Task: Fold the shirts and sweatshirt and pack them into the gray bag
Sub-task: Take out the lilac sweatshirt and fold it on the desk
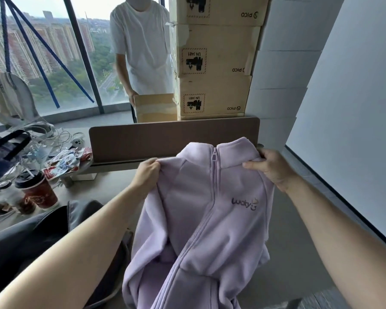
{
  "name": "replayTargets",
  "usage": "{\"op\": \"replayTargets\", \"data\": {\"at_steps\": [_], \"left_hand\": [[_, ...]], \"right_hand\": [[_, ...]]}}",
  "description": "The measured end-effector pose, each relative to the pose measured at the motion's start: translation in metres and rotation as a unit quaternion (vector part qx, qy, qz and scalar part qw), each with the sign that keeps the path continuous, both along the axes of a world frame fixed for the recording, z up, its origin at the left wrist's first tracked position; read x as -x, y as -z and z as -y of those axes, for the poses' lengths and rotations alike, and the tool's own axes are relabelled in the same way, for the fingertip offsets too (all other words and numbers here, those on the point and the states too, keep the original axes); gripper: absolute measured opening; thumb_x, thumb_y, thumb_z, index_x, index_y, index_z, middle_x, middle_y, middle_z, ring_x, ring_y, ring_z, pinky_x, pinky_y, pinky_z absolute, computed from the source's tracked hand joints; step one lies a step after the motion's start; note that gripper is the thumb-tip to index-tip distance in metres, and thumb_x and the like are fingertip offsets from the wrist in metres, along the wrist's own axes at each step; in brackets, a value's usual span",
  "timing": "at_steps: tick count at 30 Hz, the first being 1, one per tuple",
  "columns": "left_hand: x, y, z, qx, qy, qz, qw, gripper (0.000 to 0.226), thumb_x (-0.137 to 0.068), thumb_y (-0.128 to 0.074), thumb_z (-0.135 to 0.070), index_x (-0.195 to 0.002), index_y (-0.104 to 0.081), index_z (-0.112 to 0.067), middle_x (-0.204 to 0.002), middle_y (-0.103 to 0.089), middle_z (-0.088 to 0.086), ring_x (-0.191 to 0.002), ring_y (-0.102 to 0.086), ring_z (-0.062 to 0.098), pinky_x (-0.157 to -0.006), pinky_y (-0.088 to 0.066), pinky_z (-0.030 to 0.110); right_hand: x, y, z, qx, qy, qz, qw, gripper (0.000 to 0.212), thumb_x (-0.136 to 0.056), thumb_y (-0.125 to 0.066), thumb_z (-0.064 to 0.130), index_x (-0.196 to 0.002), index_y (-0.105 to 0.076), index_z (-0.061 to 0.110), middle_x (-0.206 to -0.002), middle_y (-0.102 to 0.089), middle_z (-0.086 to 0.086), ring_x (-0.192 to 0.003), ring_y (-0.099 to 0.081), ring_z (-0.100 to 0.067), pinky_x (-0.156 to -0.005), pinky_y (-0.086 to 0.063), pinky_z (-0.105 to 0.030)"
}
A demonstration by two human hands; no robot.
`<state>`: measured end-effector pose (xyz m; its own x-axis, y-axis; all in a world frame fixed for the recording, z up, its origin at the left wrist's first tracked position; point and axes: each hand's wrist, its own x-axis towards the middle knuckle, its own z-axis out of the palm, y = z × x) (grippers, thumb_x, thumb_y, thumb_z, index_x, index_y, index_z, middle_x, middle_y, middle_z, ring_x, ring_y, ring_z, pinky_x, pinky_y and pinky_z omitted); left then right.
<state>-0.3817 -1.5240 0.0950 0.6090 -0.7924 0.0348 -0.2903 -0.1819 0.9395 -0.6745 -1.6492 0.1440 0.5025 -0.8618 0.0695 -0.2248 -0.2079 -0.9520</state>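
Lilac fleece sweatshirt point(210, 215) is held up by its shoulders above the desk point(299, 264), zip side facing, hem trailing low; folding not yet begun. Left hand point(146, 175) and right hand point(271, 167) each pinch a shoulder seam; laying it flat is judged next

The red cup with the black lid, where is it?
The red cup stands at the left of the head view on the desk, below the snack packets and right of the dark tote bag.
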Motion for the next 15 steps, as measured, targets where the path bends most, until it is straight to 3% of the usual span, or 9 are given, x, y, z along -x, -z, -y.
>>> {"op": "replayTargets", "data": {"at_steps": [3,6,8,10,12,15], "left_hand": [[-0.01,-0.041,0.005,0.051,0.011,-0.015,0.999,0.03,-0.084,-0.035,0.004,-0.075,-0.061,-0.006,-0.065,-0.049,0.004,-0.06,-0.04,0.014,-0.047,-0.033,0.022],[-0.016,-0.085,0.008,0.084,0.027,-0.003,0.996,0.039,-0.083,-0.032,0.004,-0.075,-0.066,-0.014,-0.061,-0.055,-0.002,-0.055,-0.045,0.01,-0.046,-0.036,0.019],[-0.015,-0.115,0.01,0.098,0.017,0.021,0.995,0.04,-0.085,-0.031,0.004,-0.072,-0.064,-0.015,-0.044,-0.046,-0.012,-0.04,-0.038,0.004,-0.036,-0.027,0.015],[-0.015,-0.141,0.014,0.127,-0.002,0.039,0.991,0.04,-0.086,-0.03,0.005,-0.072,-0.063,-0.015,-0.037,-0.04,-0.011,-0.035,-0.032,0.004,-0.032,-0.021,0.016],[-0.017,-0.163,0.016,0.16,-0.009,0.04,0.986,0.04,-0.084,-0.032,0.003,-0.07,-0.064,-0.016,-0.044,-0.045,-0.008,-0.047,-0.038,0.01,-0.039,-0.027,0.019],[-0.017,-0.188,0.013,0.201,0.027,0.0,0.979,0.026,-0.077,-0.043,-0.009,-0.068,-0.065,-0.017,-0.058,-0.055,-0.002,-0.067,-0.045,0.017,-0.054,-0.034,0.024]], "right_hand": [[-0.002,-0.031,0.004,0.043,0.029,0.02,0.998,0.021,-0.081,-0.077,0.016,-0.097,-0.072,0.004,-0.09,-0.071,-0.009,-0.079,-0.065,-0.017,-0.074,-0.051,-0.029],[-0.005,-0.072,0.004,0.113,0.036,0.036,0.992,0.019,-0.082,-0.074,0.01,-0.097,-0.071,-0.001,-0.086,-0.066,-0.009,-0.074,-0.06,-0.012,-0.066,-0.048,-0.019],[-0.009,-0.098,0.003,0.164,0.044,0.038,0.985,0.018,-0.081,-0.075,0.009,-0.092,-0.069,-0.004,-0.081,-0.063,-0.007,-0.07,-0.056,-0.011,-0.061,-0.044,-0.017],[-0.011,-0.123,0.002,0.204,0.05,0.043,0.977,0.016,-0.08,-0.077,0.011,-0.086,-0.068,-0.001,-0.077,-0.061,-0.004,-0.068,-0.054,-0.011,-0.062,-0.043,-0.022],[-0.011,-0.147,0.0,0.232,0.052,0.06,0.969,0.009,-0.079,-0.078,0.01,-0.081,-0.07,0.006,-0.075,-0.063,-0.001,-0.067,-0.054,-0.006,-0.063,-0.043,-0.021],[-0.011,-0.176,-0.004,0.302,0.067,0.063,0.949,0.019,-0.079,-0.078,0.012,-0.09,-0.07,-0.002,-0.083,-0.068,-0.019,-0.071,-0.053,-0.009,-0.061,-0.041,-0.017]]}}
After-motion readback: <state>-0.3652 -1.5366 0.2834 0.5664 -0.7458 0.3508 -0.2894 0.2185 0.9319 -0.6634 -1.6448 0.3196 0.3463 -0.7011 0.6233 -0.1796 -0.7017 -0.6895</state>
